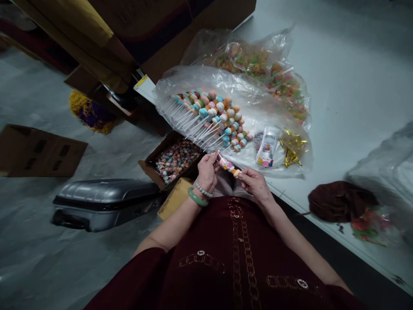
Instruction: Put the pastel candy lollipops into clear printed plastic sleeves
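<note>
One candy stick (pixel 228 165), seemingly part-sleeved, slants between my pinching left hand (pixel 207 172) and pinching right hand (pixel 256 184) by the worktop (pixel 342 107)'s near edge.

The multicoloured candy stick (pixel 229 166) slants; both ends held.

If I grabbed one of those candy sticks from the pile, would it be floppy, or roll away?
Probably not floppy: the candy sticks have thin, straight white stems. They'd likely feel light, being puffy-looking pieces on slim stems. One might roll a little, since the pieces look rounded, but packed neighbours could block it.
</note>
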Action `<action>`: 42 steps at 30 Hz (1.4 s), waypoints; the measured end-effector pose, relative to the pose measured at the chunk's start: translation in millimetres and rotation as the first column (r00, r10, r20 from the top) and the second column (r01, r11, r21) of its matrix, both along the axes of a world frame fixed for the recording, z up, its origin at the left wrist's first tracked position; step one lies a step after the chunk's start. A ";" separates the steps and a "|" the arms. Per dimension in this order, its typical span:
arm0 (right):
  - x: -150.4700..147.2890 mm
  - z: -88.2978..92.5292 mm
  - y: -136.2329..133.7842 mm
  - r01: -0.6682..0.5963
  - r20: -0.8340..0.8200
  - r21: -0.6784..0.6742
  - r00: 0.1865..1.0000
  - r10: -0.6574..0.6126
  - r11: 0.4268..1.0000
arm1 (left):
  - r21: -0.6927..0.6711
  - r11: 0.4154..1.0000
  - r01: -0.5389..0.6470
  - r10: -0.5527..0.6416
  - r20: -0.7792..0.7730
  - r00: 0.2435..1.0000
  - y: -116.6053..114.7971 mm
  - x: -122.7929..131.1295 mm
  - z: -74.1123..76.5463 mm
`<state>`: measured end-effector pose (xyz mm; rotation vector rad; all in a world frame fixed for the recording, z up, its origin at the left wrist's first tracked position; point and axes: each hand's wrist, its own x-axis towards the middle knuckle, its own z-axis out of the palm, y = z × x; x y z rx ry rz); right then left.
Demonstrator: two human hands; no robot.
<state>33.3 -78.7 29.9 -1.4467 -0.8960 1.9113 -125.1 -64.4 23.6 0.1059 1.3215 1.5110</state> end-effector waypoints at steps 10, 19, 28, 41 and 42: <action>0.7 -3.0 1.9 -0.004 0.014 -0.005 1.000 0.004 1.000 | 0.051 0.997 0.056 -0.058 0.038 0.998 2.5 -0.8 -0.1; 11.3 -15.7 -11.3 -0.257 0.520 0.536 0.851 -0.074 0.804 | 0.129 0.966 0.225 -0.232 0.048 0.971 -3.6 5.4 -3.5; -6.9 -13.3 -3.3 0.041 0.096 0.109 0.994 -0.052 0.993 | 0.093 0.957 0.276 -0.288 0.167 0.943 -11.1 27.5 -5.9; -13.2 -19.0 2.3 0.211 0.135 0.085 0.966 -0.221 0.974 | 0.088 0.955 0.284 -0.294 0.154 0.943 -19.4 43.1 -18.6; -12.4 -18.5 2.0 0.209 0.101 0.068 0.971 -0.215 0.976 | 0.095 0.950 0.297 -0.310 0.168 0.936 -18.6 43.0 -18.3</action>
